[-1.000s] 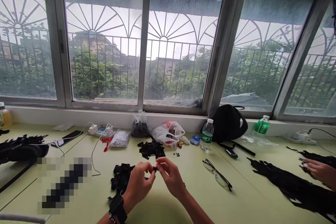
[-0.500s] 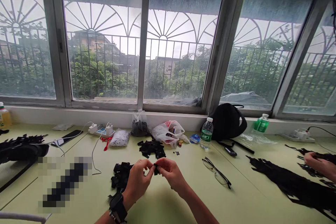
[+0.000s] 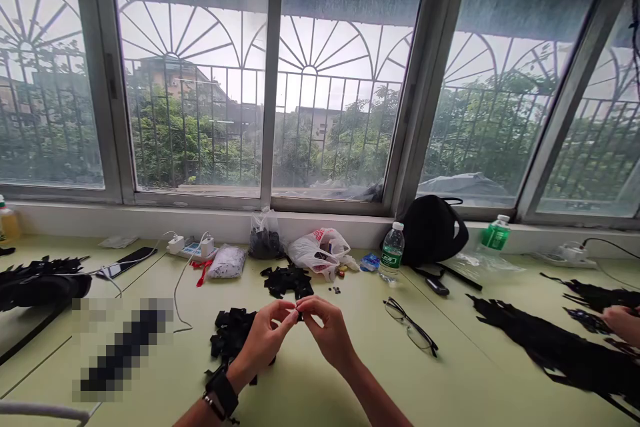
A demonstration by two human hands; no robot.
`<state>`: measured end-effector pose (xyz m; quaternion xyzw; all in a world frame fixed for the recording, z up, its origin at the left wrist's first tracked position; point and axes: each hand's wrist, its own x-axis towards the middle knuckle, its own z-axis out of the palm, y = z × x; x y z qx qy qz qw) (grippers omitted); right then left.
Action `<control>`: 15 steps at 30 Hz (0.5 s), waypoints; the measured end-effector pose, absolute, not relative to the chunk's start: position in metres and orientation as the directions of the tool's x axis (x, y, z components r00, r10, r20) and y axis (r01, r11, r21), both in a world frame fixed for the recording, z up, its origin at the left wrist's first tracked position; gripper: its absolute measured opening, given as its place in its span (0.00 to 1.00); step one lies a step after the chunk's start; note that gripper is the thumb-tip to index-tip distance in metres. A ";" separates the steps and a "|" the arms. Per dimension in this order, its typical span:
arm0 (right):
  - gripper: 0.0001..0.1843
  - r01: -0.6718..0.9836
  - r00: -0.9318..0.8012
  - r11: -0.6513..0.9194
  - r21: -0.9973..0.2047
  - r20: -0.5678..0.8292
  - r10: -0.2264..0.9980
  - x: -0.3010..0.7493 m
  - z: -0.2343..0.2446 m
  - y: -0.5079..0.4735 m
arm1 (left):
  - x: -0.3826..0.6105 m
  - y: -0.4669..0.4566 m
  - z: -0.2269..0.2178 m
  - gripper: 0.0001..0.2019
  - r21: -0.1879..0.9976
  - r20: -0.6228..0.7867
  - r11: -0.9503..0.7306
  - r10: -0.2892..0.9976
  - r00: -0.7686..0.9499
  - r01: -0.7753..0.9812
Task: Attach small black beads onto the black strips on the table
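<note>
Over the table, my left hand (image 3: 267,337) and my right hand (image 3: 327,330) meet at the fingertips, both pinched closed. Between them is a small black fabric piece (image 3: 300,316), mostly hidden by the fingers. Beside my left hand lies a pile of black fabric pieces (image 3: 231,332), partly covered by that hand and wrist. Another heap of black pieces (image 3: 285,281) sits just beyond my fingertips. A few tiny dark bits (image 3: 335,290) lie near that heap. My left wrist wears a black watch (image 3: 222,392).
Glasses (image 3: 411,327) lie right of my hands. Behind stand a water bottle (image 3: 392,253), a plastic bag (image 3: 320,253), a white packet (image 3: 227,261) and a power strip (image 3: 193,248). A black bag (image 3: 433,230) leans by the window. At right, another person's hand (image 3: 623,323) is near black fabric strips (image 3: 545,353).
My hands have drawn slightly closer together at the fingertips, and less of the black piece shows. The other person's hand at the right has shifted outward, toward the frame edge.
</note>
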<state>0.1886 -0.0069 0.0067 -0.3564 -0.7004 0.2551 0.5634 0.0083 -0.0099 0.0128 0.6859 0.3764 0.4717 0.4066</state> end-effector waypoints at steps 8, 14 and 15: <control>0.05 0.328 -0.158 0.694 -0.641 0.687 0.709 0.186 0.013 -0.015 | 0.010 -0.007 0.007 0.21 0.870 0.400 -0.459 0.870 0.288 0.178; 0.07 0.468 -0.233 0.687 -0.556 0.672 0.703 0.185 0.010 -0.018 | 0.009 -0.012 0.009 0.14 0.794 0.473 -0.526 0.850 0.233 0.305; 0.07 0.513 -0.245 0.672 -0.534 0.659 0.711 0.185 0.009 -0.019 | 0.009 -0.013 0.009 0.13 0.770 0.490 -0.539 0.843 0.223 0.341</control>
